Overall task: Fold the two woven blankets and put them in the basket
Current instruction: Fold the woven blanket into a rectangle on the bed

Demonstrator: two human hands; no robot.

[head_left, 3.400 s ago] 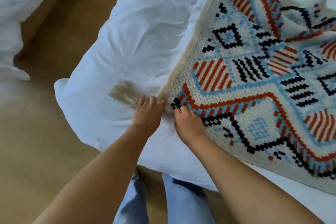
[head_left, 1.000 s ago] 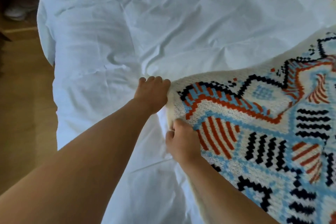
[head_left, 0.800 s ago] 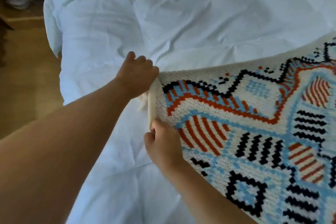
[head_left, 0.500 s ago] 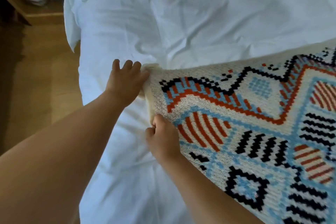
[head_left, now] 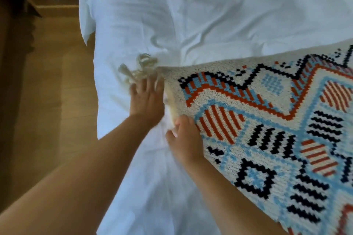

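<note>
a woven blanket (head_left: 267, 149), cream with blue, orange and black patterns, lies spread over the right side of a white bed (head_left: 210, 15) and runs out of frame at the right and near sides. its far edge runs across the bed. its 1 visible corner sits close to the bed's left edge, with a cream tassel (head_left: 138, 69) lying from it onto the sheet. the left hand (head_left: 147, 101) rests on the sheet just beside that corner, fingers straight and spread, holding nothing; its fingertips reach the tassel's strands. the hand is blurred. the right hand (head_left: 184, 139) is at the blanket's left edge, a little nearer than the corner. it holds that edge, with its fingers curled round it and tucked out of sight under the weave. left of the bed is a wood floor (head_left: 57, 101), and a wooden shelf (head_left: 53, 8) stands by the bed's far left corner.
</note>
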